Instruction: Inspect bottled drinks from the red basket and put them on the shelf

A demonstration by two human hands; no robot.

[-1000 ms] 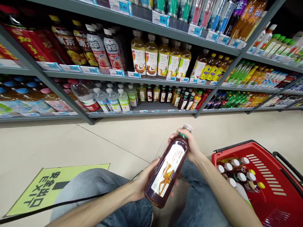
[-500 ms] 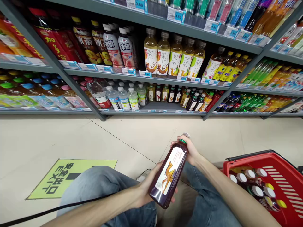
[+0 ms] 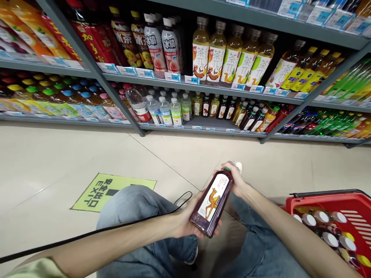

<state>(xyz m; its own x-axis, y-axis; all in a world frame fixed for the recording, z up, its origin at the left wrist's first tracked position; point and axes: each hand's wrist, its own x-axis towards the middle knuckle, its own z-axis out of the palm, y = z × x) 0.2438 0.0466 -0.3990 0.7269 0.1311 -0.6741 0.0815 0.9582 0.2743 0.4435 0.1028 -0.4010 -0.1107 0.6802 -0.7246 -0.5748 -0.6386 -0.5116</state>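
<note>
Between my knees I hold a dark drink bottle tilted, its neck pointing away from me and up to the right. Its white label with a camel faces up, and green shows at the neck. My left hand is wrapped around the bottle's lower part from the left and below, fingertips showing past its right edge. My right hand is closed around the neck, hiding most of the cap.
A red basket with several bottles stands at my right. Grey shelves full of drinks run across the front. A yellow-green exit sign lies on the floor at left. A black cord crosses my left arm.
The view has shifted so the shelves, basket and floor sign appear further right and slightly higher. Both hands keep the same hold on the bottle, which looks slightly more foreshortened.
</note>
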